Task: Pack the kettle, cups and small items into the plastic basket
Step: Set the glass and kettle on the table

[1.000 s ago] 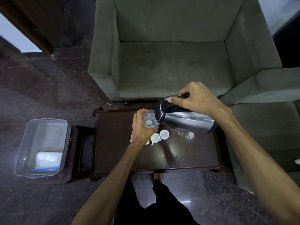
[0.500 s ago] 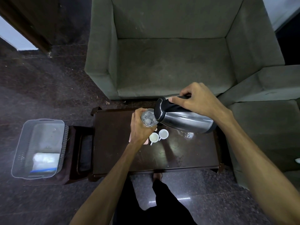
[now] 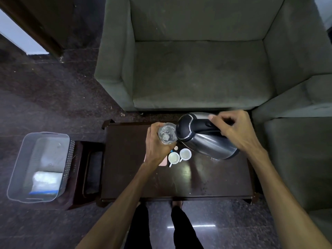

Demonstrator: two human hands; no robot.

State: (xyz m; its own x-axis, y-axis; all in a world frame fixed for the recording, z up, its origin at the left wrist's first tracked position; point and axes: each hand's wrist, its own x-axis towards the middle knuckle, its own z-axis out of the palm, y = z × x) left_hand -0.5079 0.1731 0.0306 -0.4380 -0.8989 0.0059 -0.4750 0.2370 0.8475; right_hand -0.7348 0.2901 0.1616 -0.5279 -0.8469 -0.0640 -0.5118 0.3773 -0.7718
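Now logged: R hand [image 3: 239, 130] fingers clamped on tilted kettle [image 3: 206, 141] handle; L hand [image 3: 156, 146] wrapped glass [image 3: 167, 134], frame centre, I noted.

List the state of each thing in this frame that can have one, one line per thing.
kettle: tilted, spout at the glass, lid shut
glass: held up, open mouth toward the camera
left hand: grips the glass
right hand: grips the kettle handle
two white cups: upright on the table, look empty
plastic basket: open, holds a white packet
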